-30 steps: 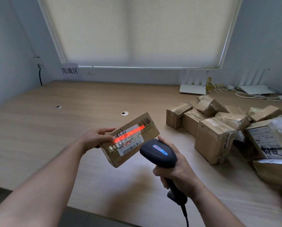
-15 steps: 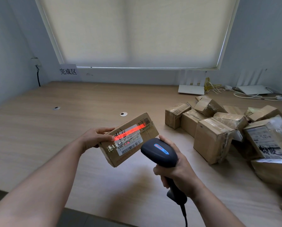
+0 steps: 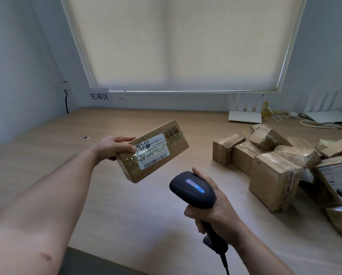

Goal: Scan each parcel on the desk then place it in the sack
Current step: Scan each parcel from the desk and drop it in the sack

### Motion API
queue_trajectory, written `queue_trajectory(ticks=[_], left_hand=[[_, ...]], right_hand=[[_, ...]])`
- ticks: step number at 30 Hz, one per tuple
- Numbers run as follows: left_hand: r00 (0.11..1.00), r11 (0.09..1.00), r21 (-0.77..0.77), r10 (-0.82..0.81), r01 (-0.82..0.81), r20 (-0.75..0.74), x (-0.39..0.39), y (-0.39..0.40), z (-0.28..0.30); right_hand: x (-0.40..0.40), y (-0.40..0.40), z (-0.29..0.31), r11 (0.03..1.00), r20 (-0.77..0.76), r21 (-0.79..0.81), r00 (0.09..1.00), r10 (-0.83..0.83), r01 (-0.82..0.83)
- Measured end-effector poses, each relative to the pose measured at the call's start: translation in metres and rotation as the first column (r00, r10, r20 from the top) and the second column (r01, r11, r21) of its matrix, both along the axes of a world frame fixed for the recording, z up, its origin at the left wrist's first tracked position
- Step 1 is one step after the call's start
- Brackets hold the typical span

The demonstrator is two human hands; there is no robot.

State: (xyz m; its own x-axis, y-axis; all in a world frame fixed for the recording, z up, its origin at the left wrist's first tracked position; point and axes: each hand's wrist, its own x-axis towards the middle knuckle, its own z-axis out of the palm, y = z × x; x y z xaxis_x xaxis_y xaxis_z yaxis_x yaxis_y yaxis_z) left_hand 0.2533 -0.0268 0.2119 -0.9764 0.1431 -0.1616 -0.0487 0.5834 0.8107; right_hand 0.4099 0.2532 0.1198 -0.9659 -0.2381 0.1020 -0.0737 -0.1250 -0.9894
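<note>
The left hand [image 3: 114, 147] grips the parcel [image 3: 153, 150] by its near-left end (long axis running up-right), just beyond the scanner [image 3: 193, 190] clasped in the right hand [image 3: 211, 213].

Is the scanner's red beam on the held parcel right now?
Off. No red line shows on the parcel or its label; the scanner sits below it in the right hand.

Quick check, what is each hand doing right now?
Left hand: holding a cardboard parcel above the desk.
Right hand: gripping the handle of the barcode scanner.
</note>
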Motion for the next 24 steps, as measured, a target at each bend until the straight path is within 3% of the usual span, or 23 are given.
queue_trajectory(ticks=[24], left_hand=[[0.999,0.999,0.02,0.039,-0.039,0.027,0.007,-0.01,-0.011]], right_hand=[[0.0,0.001,-0.002,1.0,-0.008,-0.015,1.0,-0.009,0.009]])
